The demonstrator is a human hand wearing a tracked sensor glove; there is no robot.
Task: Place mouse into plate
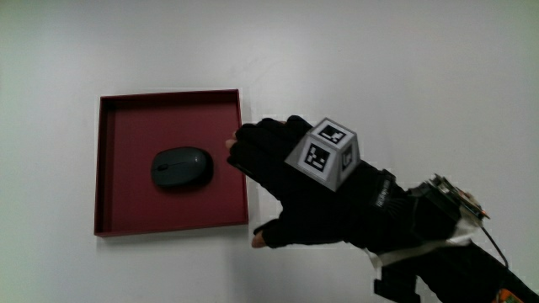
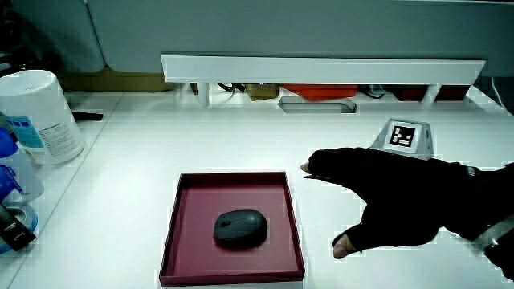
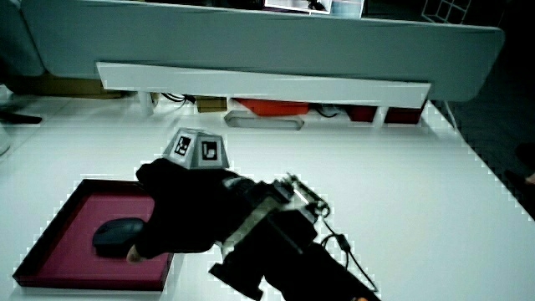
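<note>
Hand (image 1: 307, 189) sat just beside the plate (image 1: 108, 168), at the rim edge nearest it, fingers spread and relaxed, holding nothing. Thumb stuck out toward the person, the other fingertips (image 1: 238, 139) reached up to the rim but did not go over it in the main view. Patterned cube (image 1: 326, 151) rode on the back of the hand; forearm (image 1: 438, 244) with a strapped-on device trailed away toward the person.

Mouse (image 1: 181, 167) lay flat inside the plate, roughly in the middle of the red floor, apart from the hand and clear of all four walls. Same in a side view, mouse (image 2: 239, 226) centered in the plate (image 2: 173, 237), hand (image 2: 385, 197) off to the side of it over bare table. In a side view the hand (image 3: 188, 209) overlapped the plate's near corner and partly hid the mouse (image 3: 117, 234), so contact could not be told from there; the other two views showed a gap.

Judged: task looked done, mouse already in plate.

Handling guess: mouse light, rigid plastic, smooth domed shell, a bit slippery on top. Best hold would be a pinch across the two long flanks, palm over the hump. Not fragile. Plate low-walled, shallow, likely light enough to slide if bumped.

Outward: canister of wipes (image 2: 40, 116) at the table's edge, well apart from the hand; low partition (image 2: 321, 68) past the table.
</note>
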